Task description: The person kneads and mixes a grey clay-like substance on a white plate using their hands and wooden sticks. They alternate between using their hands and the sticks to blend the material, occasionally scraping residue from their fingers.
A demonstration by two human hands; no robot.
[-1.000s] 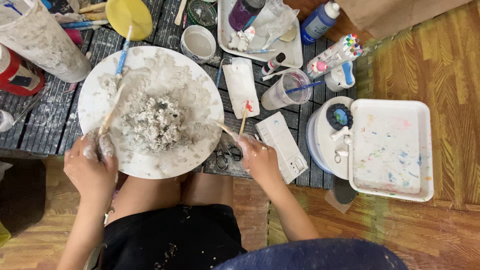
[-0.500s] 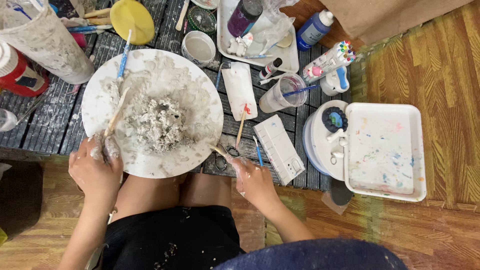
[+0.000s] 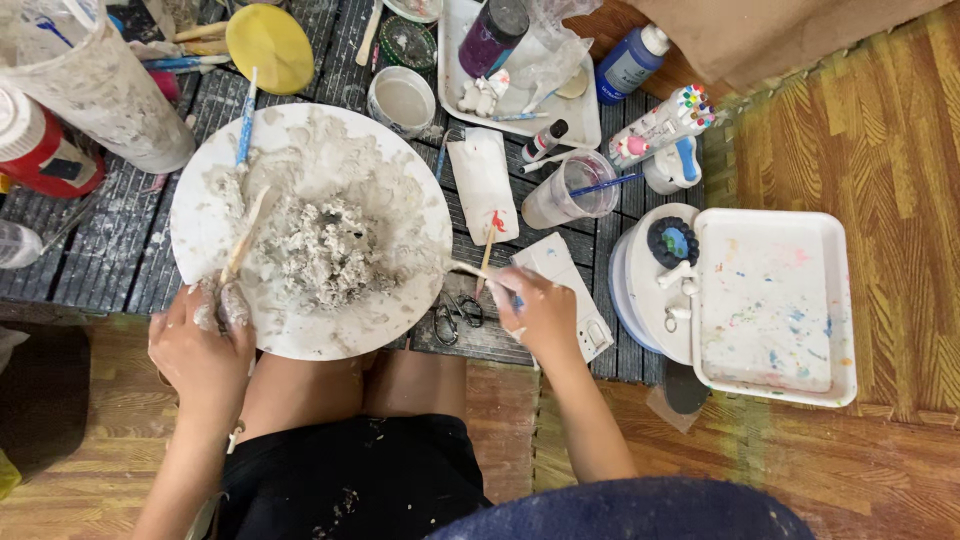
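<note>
1. Head view, far left: a paste-smeared bucket (image 3: 85, 75) and a red bottle (image 3: 35, 145) stand on the dark slat table (image 3: 110, 250).
2. Left hand (image 3: 198, 345), coated in grey paste, has its fingers closed on the near rim of the plate (image 3: 200, 220); a stick (image 3: 243, 238) leans up from just by those fingers.
3. Plate is round and white, lying on the table just above the person's knees, with a grey clay lump (image 3: 320, 250) heaped at its middle. A blue brush (image 3: 245, 125) rests on its far rim.
4. Yellow lid (image 3: 270, 48) and a small cup (image 3: 402, 100) sit beyond the plate.
5. Right hand (image 3: 540, 310) pinches a thin tool (image 3: 470, 270); the tip touches the plate's right edge. Scissors (image 3: 455, 315) lie just left of that hand.
6. Right of it: clear cup (image 3: 570, 190), marker pack (image 3: 660, 125), blue bottle (image 3: 628, 62).
7. Far right: paint-flecked white tray (image 3: 775, 300), partly over the floorboards.
</note>
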